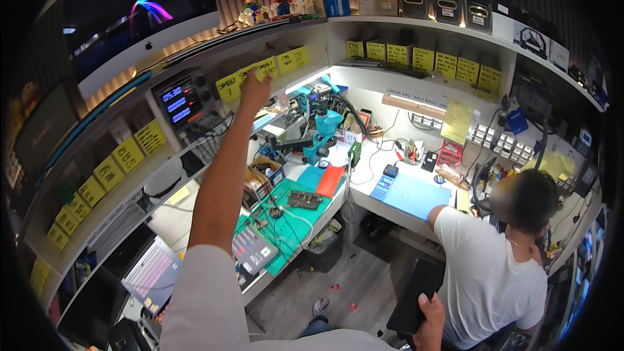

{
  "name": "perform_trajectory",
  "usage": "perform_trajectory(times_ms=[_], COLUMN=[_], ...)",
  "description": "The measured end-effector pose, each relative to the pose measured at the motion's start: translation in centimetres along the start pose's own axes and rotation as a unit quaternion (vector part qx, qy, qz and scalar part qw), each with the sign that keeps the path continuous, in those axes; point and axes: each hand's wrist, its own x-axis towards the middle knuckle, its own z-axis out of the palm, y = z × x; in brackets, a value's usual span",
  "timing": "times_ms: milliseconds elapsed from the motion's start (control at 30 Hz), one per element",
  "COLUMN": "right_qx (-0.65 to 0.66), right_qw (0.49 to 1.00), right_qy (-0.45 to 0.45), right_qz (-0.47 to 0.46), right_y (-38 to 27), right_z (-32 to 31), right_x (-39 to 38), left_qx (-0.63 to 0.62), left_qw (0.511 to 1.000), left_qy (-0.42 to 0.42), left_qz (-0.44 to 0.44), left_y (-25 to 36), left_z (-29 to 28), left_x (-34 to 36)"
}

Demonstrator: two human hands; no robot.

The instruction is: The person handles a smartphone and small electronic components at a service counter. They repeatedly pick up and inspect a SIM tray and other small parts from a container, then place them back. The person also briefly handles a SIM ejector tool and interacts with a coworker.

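Note:
My left arm stretches up to the shelf on the left, where my left hand [256, 88] is at the front of a row of yellow-labelled boxes [229, 84]. Its fingers look apart against the labels, and nothing shows in them. Low on the right, my right hand [430, 320] grips a flat black phone [416, 294], thumb on its near edge. The phone is tilted and its screen is dark.
A person in a white shirt [497, 266] sits close on the right at a bench with a blue mat [413, 196]. Below my left arm are a green mat [296, 227], a circuit board [304, 199] and a teal microscope [322, 130]. A bin [325, 247] stands under the bench.

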Motion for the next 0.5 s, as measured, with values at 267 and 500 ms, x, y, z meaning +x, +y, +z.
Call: perform_trajectory(times_ms=[267,500], right_qx=[-0.113,-0.133], right_qw=[0.974,0.964], right_qy=[0.197,0.227], right_qz=[-0.004,-0.026], right_y=[0.2,0.4], right_z=[9.7,14.3], right_x=[7.2,11.7], left_qx=[0.198,0.36], left_qw=[0.974,0.916], left_qy=[-0.002,-0.089], left_qz=[-0.113,-0.151], left_y=[-15.4,-19.3], left_z=[6.7,5.1], left_x=[25.2,28.0])
